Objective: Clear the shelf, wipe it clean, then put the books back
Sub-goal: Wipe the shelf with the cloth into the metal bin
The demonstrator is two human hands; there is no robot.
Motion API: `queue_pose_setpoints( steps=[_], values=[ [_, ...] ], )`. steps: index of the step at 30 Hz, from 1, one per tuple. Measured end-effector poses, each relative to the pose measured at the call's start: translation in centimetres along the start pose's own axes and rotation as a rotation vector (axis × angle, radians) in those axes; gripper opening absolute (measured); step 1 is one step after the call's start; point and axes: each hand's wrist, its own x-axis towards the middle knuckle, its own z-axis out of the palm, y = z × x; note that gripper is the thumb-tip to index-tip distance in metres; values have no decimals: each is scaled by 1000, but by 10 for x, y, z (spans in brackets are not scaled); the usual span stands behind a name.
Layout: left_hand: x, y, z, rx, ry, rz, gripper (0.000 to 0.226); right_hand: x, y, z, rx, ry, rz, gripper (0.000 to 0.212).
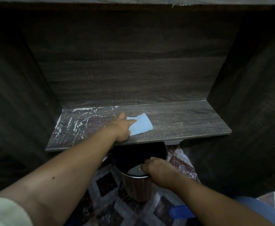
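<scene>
Dark wood-grain panels close in the scene: a back panel (125,70) and two side walls, left (19,95) and right (255,95), box in a single shelf (190,121) of the same grain. No books stand on it. White specks (78,121) are scattered over the left part of the board, thickest toward its back left corner and left edge, with a thin trace along the back edge. The right part looks mostly bare wood.

A pale blue cloth (141,126) lies flat on the shelf near the middle of its width, between the back and front edges. The left hand (121,128) rests on the cloth's left side, with the heel of the hand at the front edge of the shelf. Its fingers (132,122) are released and straight, one of them stretched across the cloth and pressing it to the board, the thumb pointing toward the back. The bare forearm runs back to a whitish sleeve (4,212) at the lower left.

Below the shelf's front edge stands a round bin (136,188) with a brown, wood-patterned wall and a metal rim, its mouth partly under the board. The right hand (159,170) holds the near right side of the rim, its fingers (144,168) curled over and grasping it. Something pale grey shows inside the bin, just beside those fingers; what it is cannot be told.

The bin stands on a floor (105,181) patterned in dark and light diamonds. A bright blue object (179,212) shows on it near the right forearm.
</scene>
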Motion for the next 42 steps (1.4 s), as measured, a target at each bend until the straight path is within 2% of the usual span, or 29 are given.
queue_pose_setpoints(
  steps=[7,15,25,30,35,37,42],
  values=[
    [-14,3,5,75,54,24,57,-9,-14,0,-46,-20,-38,31],
    [-33,-2,5,8,-26,32,56,-11,-19,-4,-47,-48,-28,30],
    [-55,-15,15,-150,36,100,47,-9,-19,4,-38,-74,-56,27],
    [-51,-21,-1,-325,252,65,50,-10,-16,5,15,-14,-83,23],
    [-55,-25,-3,-376,438,-35,53,-16,-16,1,52,-8,-23,24],
    [-54,-22,4,-368,425,-66,53,-17,-15,0,48,-31,-9,26],
    [-51,-7,25,-282,266,-97,53,-16,-14,0,11,-44,-4,25]
  ],
)
